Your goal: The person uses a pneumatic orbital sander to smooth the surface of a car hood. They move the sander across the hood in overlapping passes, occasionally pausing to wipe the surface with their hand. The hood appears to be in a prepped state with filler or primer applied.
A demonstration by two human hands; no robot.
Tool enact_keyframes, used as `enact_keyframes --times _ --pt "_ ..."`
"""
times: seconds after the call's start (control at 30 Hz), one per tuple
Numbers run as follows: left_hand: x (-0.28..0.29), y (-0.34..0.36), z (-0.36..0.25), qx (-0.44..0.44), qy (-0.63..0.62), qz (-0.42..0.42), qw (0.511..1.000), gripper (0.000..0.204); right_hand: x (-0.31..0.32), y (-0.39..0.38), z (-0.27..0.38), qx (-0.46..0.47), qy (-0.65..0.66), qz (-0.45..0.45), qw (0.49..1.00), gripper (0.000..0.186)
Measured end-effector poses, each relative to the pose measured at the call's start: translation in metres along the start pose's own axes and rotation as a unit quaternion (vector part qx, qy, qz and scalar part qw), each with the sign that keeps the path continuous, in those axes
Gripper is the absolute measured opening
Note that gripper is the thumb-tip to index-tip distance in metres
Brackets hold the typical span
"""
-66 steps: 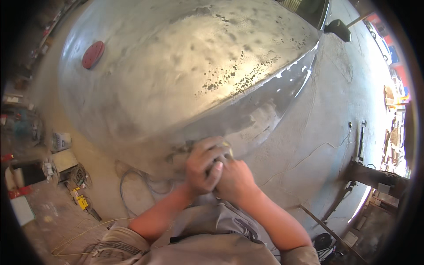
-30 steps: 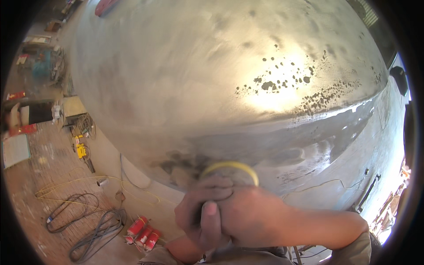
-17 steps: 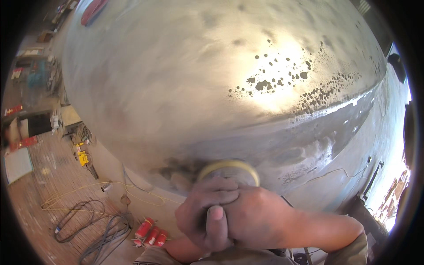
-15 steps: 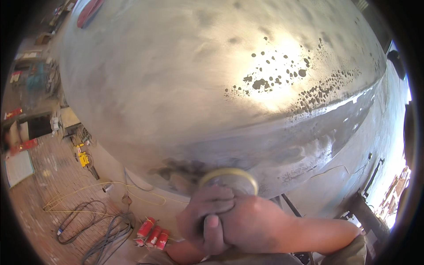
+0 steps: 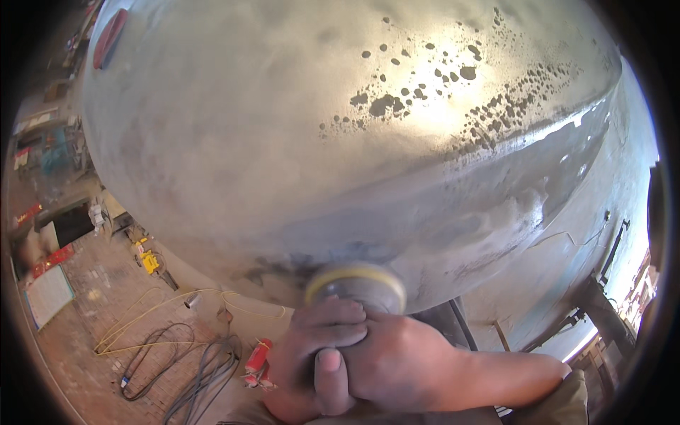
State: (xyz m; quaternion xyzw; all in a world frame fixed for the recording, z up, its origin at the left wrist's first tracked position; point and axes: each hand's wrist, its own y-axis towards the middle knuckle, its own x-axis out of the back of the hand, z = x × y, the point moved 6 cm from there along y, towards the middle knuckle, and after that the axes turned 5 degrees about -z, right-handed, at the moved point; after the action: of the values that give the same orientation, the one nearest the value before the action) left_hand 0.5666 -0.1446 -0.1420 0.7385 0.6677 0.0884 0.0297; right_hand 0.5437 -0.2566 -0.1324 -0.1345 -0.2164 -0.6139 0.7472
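Observation:
Both my hands are clasped low in the middle of the view on a round, yellow-rimmed sanding tool (image 5: 355, 282). My left hand (image 5: 301, 358) wraps its fingers over the tool and the top of my right hand (image 5: 397, 358); the grip beneath them is hidden. The tool's pad sits at the lower edge of a large curved vehicle panel (image 5: 234, 142), dull metal with dark smudges beside the tool and scattered dark speckles higher up on the right. A red sanding disc (image 5: 109, 39) rests on the panel's far upper-left edge.
On the brick floor at lower left are looped cables (image 5: 188, 393), red cylinders (image 5: 258, 358) and a yellow tool (image 5: 149, 262). Clutter and a white board (image 5: 48, 294) line the left rim. A dark stand (image 5: 598, 312) with metal bars is at lower right.
The view has moved closer to the panel, showing more of the tool's yellow rim. My clasped hands sit lower in the picture, and my right forearm now lies nearly sideways.

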Motion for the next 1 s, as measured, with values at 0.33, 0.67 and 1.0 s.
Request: enact_keyframes --times 0.33,0.67,1.0 --pt "-0.002 0.003 0.000 -0.061 0.111 0.120 0.985 0.031 -0.004 -0.009 -0.007 -0.103 0.106 -0.004 0.989 0.007" --pt "0.000 0.000 0.002 -0.050 0.102 0.098 0.989 0.030 -0.014 -0.014 -0.003 -0.034 0.119 0.000 0.992 0.010" --pt "0.005 0.003 0.005 -0.058 -0.035 -0.010 0.998 0.032 -0.011 0.003 0.003 -0.020 0.039 0.006 0.999 0.016"
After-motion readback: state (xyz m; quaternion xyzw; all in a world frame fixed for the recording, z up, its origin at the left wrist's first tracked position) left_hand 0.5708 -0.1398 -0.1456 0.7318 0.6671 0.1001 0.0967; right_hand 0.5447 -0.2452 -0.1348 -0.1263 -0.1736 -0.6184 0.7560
